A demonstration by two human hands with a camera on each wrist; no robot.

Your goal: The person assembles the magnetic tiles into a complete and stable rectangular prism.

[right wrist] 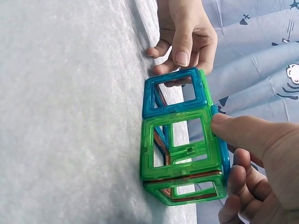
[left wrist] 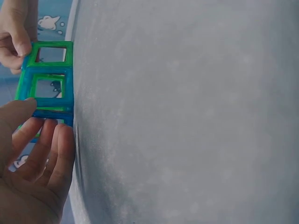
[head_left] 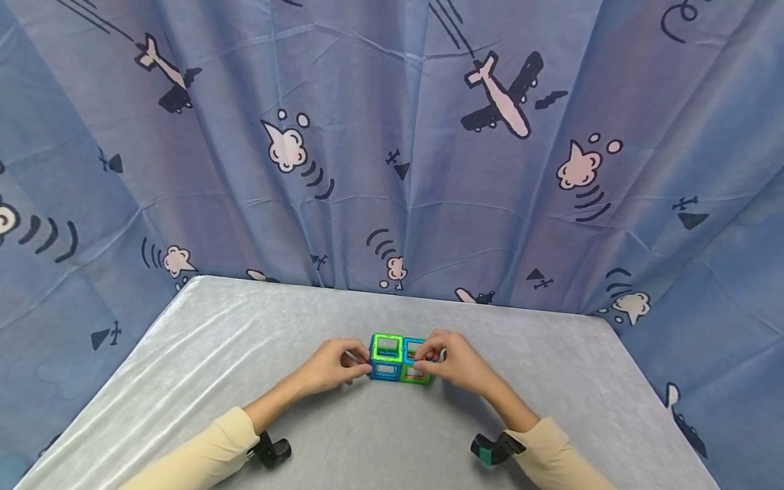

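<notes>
A low block of see-through magnetic tiles (head_left: 401,372), two cubes side by side, stands on the table. Its front shows a blue square tile (right wrist: 152,112) at left and a green one (right wrist: 182,173) at right. On top, a green tile (head_left: 388,359) lies left of a blue one. A red tile edge (right wrist: 162,144) shows through the frames. My left hand (head_left: 335,365) holds the block's left end, thumb at the front blue tile's upper edge. At the right end my right hand (head_left: 454,362) pinches the top blue tile (right wrist: 225,158), its thumb near the front upper edge.
The block stands on a table with a pale grey cloth (head_left: 269,320). A blue curtain (head_left: 355,170) printed with planes hangs behind the table's far edge. Black wrist devices (head_left: 272,450) sit below each sleeve cuff.
</notes>
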